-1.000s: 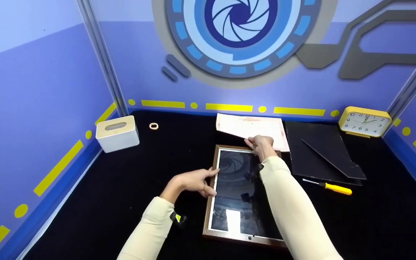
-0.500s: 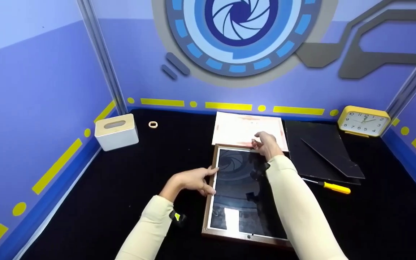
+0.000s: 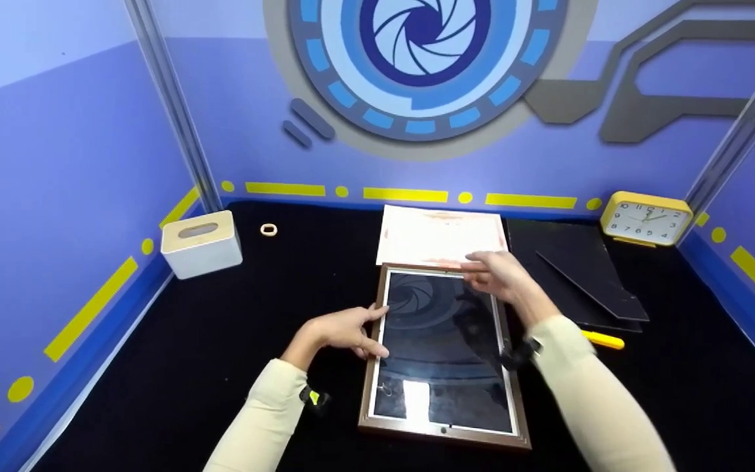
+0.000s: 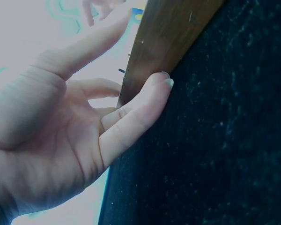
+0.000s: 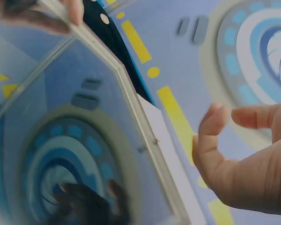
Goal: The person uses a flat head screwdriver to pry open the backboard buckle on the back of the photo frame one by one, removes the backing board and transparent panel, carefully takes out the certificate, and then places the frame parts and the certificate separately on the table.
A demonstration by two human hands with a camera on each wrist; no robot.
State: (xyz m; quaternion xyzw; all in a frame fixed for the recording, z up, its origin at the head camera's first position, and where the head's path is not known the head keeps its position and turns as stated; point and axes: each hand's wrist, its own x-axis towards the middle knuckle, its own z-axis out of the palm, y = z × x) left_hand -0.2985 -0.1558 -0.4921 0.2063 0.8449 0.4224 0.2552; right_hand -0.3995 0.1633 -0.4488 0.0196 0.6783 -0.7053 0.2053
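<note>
A picture frame (image 3: 443, 354) with brown moulding and a dark, mirror-like pane lies flat on the black cloth. My left hand (image 3: 345, 330) holds its left rail, thumb and fingers spread along it. Close up in the left wrist view, fingertips bear on the brown side (image 4: 161, 42) of the frame. Over the frame's top right corner hovers my right hand (image 3: 501, 275); the right wrist view gives it loosely bent fingers (image 5: 210, 145) with nothing between them. Behind the frame lies a printed sheet (image 3: 440, 233) like a certificate, its near edge against the top rail.
On the right are a black backing board (image 3: 567, 275) with a flap and a yellow-handled screwdriver (image 3: 603, 339), partly hidden by the right arm. A yellow clock (image 3: 646, 219) stands behind. To the left sit a tissue box (image 3: 202, 246) and a small ring (image 3: 269, 230).
My right hand has let go of the printed sheet, which now lies flat, and has moved back and right over the frame's corner. The left hand stays on the left rail.
</note>
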